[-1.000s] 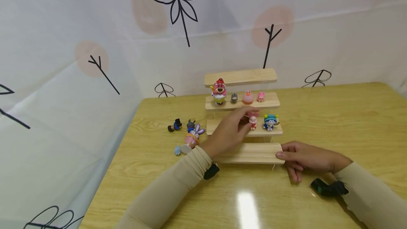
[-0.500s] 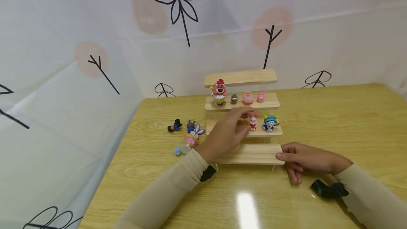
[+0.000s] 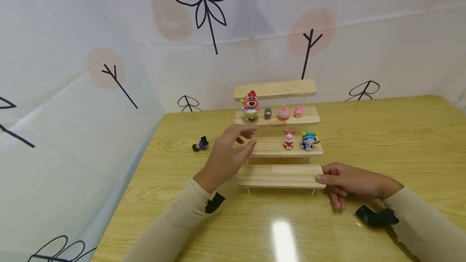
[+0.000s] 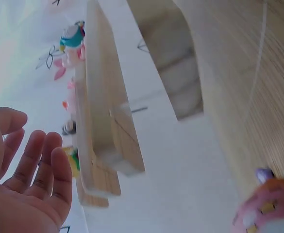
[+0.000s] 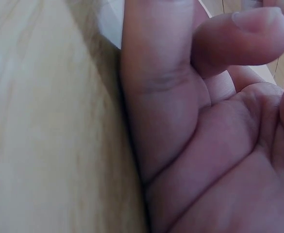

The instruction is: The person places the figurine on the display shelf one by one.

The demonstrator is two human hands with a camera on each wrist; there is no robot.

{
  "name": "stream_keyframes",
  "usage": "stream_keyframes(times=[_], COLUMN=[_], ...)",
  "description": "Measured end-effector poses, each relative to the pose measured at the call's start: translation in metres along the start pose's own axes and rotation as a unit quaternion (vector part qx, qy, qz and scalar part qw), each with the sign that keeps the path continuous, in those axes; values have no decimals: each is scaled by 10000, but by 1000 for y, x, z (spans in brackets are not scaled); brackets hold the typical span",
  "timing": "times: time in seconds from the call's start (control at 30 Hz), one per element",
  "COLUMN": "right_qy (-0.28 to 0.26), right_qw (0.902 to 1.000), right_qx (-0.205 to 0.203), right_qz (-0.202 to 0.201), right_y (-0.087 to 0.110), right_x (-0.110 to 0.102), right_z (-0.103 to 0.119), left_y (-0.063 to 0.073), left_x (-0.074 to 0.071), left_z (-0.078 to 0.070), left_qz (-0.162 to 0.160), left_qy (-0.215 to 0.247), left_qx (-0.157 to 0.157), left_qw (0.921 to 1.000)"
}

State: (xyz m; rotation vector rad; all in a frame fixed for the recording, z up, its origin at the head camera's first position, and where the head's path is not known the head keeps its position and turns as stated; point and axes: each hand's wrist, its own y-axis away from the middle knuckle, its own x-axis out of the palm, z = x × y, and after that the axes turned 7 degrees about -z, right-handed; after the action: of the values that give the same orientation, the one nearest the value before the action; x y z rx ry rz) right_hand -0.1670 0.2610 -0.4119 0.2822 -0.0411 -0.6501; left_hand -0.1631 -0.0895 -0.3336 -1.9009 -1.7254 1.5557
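At nine o'clock from the stepped stand [image 3: 275, 89], a dark-haired figure [image 3: 200, 144] in blue lay on its side on the wooden surface [image 3: 382, 132], waiting its turn by the look of it. Next along came the left hand [image 3: 227, 155], near the left end of the second shelf from the bottom [image 3: 267, 146], its grip loose: fingers softly bent, thumb well apart from them, nothing held. At four o'clock in the left wrist view a pink figure [image 4: 270, 199] showed, blurred and cut by the frame. On to the stand: a bear figure [image 3: 251, 106] led the row at ten o'clock, then a grey figure [image 3: 268, 112], a round pink figure [image 3: 283, 113] and a small rosy figure [image 3: 298, 111] toward one o'clock, all upright. One shelf below stood a pink-eared figure [image 3: 289, 140], with a blue-capped figure [image 3: 308, 141] just beside it at three o'clock, no fingers on either! And at four o'clock, the right hand [image 3: 351, 182] had its grip closed on the end of the lowest shelf [image 3: 278, 176], thumb on top, seemingly steadying it. This looked like the gap between two placements; the next move called for the left hand to reach toward nine o'clock, pinch another figure and stand it at the pink-eared one's nine o'clock, neighbours unbumped.
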Motion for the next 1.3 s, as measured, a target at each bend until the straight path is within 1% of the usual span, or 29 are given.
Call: stream_keyframes(times=[0.17, 0.37, 0.6, 0.8, 1.0, 1.1, 1.3], right_qy=[79, 134, 18, -102, 5, -13, -8], right_qw=[9999, 9998, 10000, 9999, 10000, 10000, 10000], right_qx=[-7, 51, -18, -48, 2, 23, -22], right_qz=[-75, -116, -23, 70, -51, -24, -15], right_y=[1, 1, 1, 0, 0, 0, 0], right_x=[0, -1, -2, -3, -3, -2, -2], right_z=[0, -1, 0, -2, -2, -3, -4], left_y=[6, 11, 14, 19, 21, 23, 24], left_x=[-13, -26, -36, -42, -44, -45, -47], left_z=[12, 22, 34, 46, 60, 65, 76], left_qz=[-205, -232, -308, -174, -139, -88, -86], left_qy=[-66, -44, -56, -225, -214, -173, -393], left_qx=[-181, -505, -764, -1207, -1478, -1613, -1850], left_qw=[9996, 9984, 9966, 9923, 9887, 9867, 9819])
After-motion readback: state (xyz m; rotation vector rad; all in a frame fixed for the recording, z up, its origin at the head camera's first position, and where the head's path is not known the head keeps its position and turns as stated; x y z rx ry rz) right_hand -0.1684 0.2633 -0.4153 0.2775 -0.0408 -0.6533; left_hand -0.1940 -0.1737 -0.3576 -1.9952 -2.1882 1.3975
